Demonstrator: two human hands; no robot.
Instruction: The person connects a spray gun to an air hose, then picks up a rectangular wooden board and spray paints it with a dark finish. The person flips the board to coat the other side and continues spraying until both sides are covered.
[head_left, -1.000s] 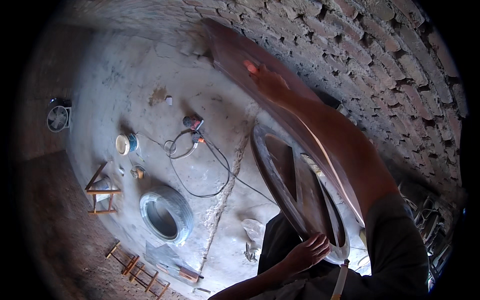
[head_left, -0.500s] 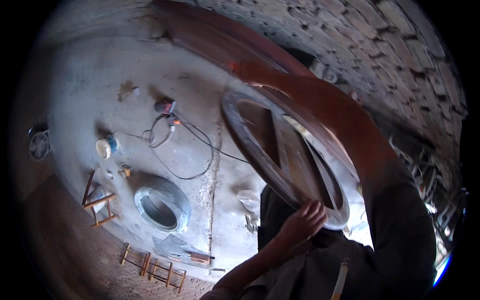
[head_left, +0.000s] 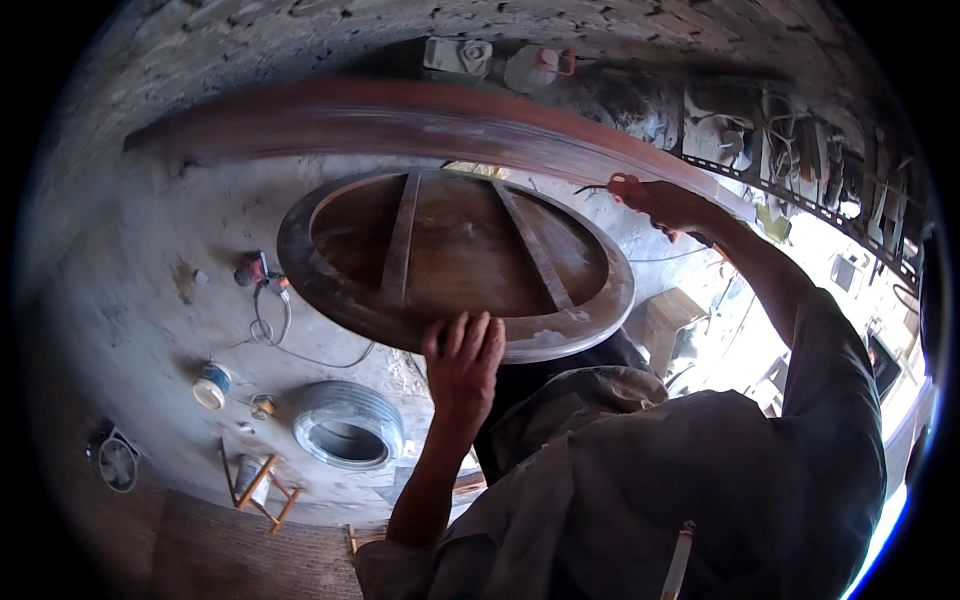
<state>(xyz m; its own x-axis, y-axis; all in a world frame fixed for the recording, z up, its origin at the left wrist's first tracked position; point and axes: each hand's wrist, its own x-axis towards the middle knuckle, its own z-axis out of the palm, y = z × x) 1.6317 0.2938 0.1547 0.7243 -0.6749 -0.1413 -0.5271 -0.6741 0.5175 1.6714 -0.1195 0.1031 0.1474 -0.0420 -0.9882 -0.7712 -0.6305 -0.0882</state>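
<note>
Fingers of the left hand (head_left: 462, 372) grasp an oval brown wooden panel (head_left: 462, 248); whether the right hand (head_left: 680, 208) holds anything, I cannot tell. A slackened left grip could let the panel tip.

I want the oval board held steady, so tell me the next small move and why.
Probably bring the right hand over to the right end of the oval board. Only the left hand is on it, at the near edge, while the right hand is out beyond that end; a second hold there would likely steady it.
</note>
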